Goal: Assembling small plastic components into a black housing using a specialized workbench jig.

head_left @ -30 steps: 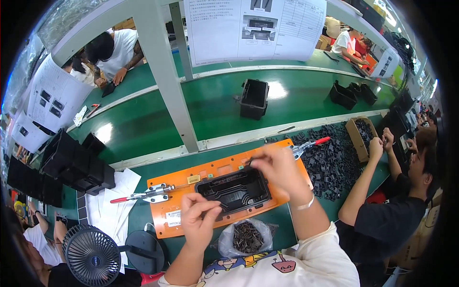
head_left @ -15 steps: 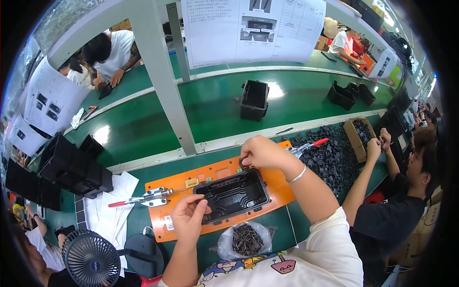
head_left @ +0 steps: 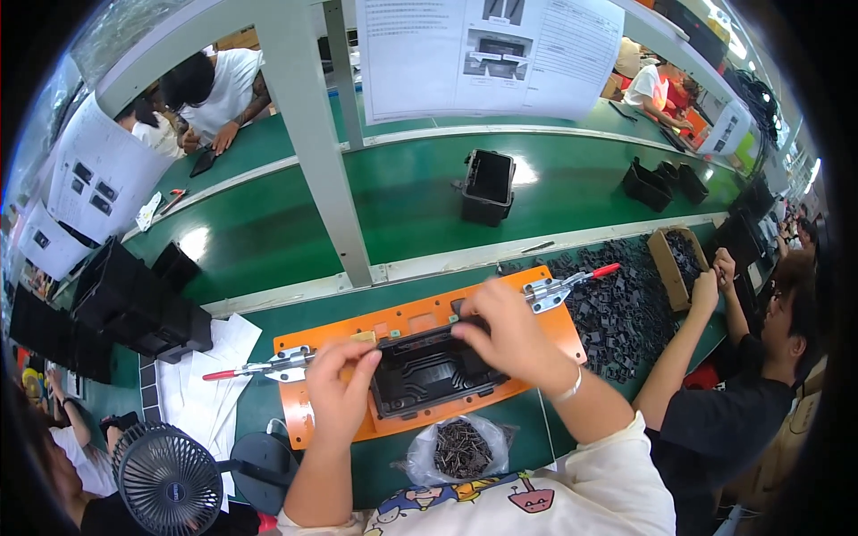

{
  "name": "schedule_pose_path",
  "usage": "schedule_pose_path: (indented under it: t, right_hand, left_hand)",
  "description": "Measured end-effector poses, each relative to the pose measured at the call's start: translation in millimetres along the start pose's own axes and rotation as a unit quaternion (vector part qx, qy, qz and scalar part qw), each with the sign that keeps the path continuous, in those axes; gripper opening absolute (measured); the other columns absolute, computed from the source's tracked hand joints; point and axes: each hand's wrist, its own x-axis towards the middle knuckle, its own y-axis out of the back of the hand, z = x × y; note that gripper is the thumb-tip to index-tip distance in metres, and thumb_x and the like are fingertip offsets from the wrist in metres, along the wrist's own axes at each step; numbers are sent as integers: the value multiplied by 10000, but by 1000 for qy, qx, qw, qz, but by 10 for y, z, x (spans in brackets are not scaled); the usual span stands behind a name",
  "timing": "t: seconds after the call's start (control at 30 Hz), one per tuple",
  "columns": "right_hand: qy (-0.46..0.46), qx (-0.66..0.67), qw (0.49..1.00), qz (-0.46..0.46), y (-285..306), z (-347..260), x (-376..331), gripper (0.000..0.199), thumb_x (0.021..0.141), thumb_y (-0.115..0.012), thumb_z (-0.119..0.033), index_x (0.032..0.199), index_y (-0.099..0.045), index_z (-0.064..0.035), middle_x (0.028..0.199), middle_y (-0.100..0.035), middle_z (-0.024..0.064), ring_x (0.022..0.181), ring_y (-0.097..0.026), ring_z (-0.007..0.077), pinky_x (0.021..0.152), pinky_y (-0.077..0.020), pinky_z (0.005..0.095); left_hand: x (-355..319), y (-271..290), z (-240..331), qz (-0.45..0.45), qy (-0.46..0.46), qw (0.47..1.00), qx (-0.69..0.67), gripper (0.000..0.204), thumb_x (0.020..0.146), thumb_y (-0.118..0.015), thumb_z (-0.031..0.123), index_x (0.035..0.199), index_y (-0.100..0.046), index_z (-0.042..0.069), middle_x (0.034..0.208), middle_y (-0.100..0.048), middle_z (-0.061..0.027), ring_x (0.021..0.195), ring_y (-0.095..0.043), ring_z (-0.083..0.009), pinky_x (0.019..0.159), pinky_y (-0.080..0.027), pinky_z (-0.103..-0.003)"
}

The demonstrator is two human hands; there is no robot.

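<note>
A black plastic housing [head_left: 438,375], its hollow side up, sits in an orange fixture plate [head_left: 561,332] in front of me. My left hand [head_left: 338,380] is at the housing's left end, thumb and fingertips pinched together; whatever they hold is too small to make out. Over the far right corner of the housing is my right hand [head_left: 509,335], thumb and fingers curled together, with their grip partly hidden. A toggle clamp [head_left: 288,363] with a red handle is mounted at the plate's left end, and a second toggle clamp [head_left: 556,291] at its right.
Nearest me lies a plastic bag [head_left: 413,463] of small dark metal pins. Black clips [head_left: 617,313] are heaped at right, beside a cardboard box [head_left: 666,259] and a co-worker's hands [head_left: 715,279]. Stacked black boxes [head_left: 143,308], papers [head_left: 214,366] and a fan [head_left: 170,478] stand left.
My right hand has come nearer, from the plate's far edge to over the housing's corner. My left hand has shifted left and slightly away from me, its fingertips closing together.
</note>
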Motion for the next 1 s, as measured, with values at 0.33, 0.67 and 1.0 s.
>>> schedule_pose_path:
  t: [0.33,0.67,1.0]
  right_hand:
    - [73,-60,991,-96,-188,-295,-550,273,768,-695,-288,605,-571,-108,601,-546,23,609,-548,202,658,-372,341]
    - [67,-62,991,-102,-179,-294,-564,280,766,-695,-295,614,-554,-107,623,-548,26,614,-544,204,654,-369,341]
    - [72,-59,992,-87,-175,-304,-552,288,777,-682,-299,616,-544,-105,623,-535,34,620,-541,211,657,-367,346]
  left_hand:
    - [549,-69,-187,-102,58,968,221,83,765,-742,93,816,-721,32,737,-565,-62,645,-598,-171,605,-483,-282]
    - [453,-120,-128,-124,-48,909,395,75,783,-699,108,790,-631,75,858,-551,-66,886,-522,-264,785,-349,-392]
    - [433,-169,-124,-136,-69,870,469,235,878,-599,142,1107,-562,103,1145,-540,-116,1106,-495,-312,976,-331,-482]
